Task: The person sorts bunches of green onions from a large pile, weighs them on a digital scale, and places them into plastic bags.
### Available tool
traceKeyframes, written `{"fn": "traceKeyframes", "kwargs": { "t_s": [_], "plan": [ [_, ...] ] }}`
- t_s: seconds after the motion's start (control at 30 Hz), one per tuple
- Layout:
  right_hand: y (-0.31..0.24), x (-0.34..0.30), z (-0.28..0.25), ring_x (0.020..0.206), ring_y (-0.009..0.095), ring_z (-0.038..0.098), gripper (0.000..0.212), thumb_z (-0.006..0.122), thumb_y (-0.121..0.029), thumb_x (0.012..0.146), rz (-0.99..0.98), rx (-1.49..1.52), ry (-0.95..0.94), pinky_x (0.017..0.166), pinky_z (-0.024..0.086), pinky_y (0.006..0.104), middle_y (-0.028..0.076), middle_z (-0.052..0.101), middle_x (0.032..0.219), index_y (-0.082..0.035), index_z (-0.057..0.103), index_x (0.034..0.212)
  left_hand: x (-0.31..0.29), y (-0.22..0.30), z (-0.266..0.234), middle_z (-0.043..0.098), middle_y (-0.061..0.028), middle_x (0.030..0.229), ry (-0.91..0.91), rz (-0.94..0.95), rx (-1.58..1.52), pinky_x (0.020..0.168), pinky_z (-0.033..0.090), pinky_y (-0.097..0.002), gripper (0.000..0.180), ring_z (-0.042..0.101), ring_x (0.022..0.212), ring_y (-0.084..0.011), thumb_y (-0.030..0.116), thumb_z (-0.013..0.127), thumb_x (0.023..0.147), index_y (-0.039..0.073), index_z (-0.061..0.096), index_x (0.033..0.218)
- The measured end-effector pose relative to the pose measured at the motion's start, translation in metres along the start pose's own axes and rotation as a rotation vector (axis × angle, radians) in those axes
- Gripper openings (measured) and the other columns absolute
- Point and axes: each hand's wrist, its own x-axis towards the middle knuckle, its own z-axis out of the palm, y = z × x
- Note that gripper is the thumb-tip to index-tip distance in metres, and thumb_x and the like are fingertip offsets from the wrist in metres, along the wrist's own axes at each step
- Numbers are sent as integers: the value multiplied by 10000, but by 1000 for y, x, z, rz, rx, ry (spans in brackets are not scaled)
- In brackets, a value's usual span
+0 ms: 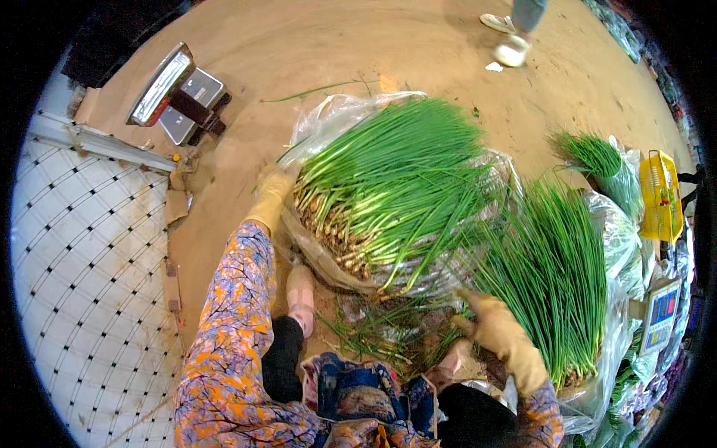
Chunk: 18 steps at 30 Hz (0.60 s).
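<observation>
A large pile of spring onions (403, 172) lies on a clear plastic bag (321, 123) in front of me, white roots toward me and green tops pointing away to the right. My left hand (275, 193), in a yellowish rubber glove, is closed on the bag's left edge beside the roots; its fingertips are partly hidden. Just below the pile's near right side, my gloved right hand (508, 340) holds nothing, its thumb and forefinger apart. Next to it stands a second big bunch of spring onions (553, 276). Loose green trimmings (396, 328) litter the ground between my feet.
At the far left a platform scale (190, 104) sits on the brown floor. On the right are a smaller bunch (597, 160), a yellow basket (660, 198), filled plastic bags (616, 239) and a small scale display (660, 317). Another person's shoes (511, 51) show at the top.
</observation>
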Motion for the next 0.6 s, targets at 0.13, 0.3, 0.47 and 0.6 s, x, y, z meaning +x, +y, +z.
{"fn": "traceKeyframes", "kwargs": {
  "t_s": [0.13,0.3,0.47,0.6],
  "plan": [
    [-27,80,29,952,379,515,510,559,-286,800,-116,64,-119,840,413,411,219,551,1022,-95,386,1241,53,-60,31,555,-211,1055,-82,-91,-214,843,398,-409,531,532,973,-347,435,493,772,41,511,1127],
    [-35,133,54,1003,293,533,461,567,-248,811,-113,338,-15,848,422,335,179,529,1120,-63,428,1209,65,-73,51,590,-186,954,-108,-121,-408,773,421,-371,376,562,864,-308,323,477,806,21,562,1013],
    [-28,195,107,1003,215,518,488,536,-306,839,27,806,71,866,407,319,128,522,1150,-49,407,1233,35,-70,42,573,-98,790,-330,197,-688,671,435,-325,219,517,674,-203,194,480,820,9,556,910],
    [-4,225,157,1119,265,431,725,528,-503,787,247,1408,213,937,344,341,186,426,1233,-11,317,1277,-43,10,-14,578,-79,801,-464,337,-486,694,433,-304,182,525,720,-186,158,482,838,5,555,904]
  ]
}}
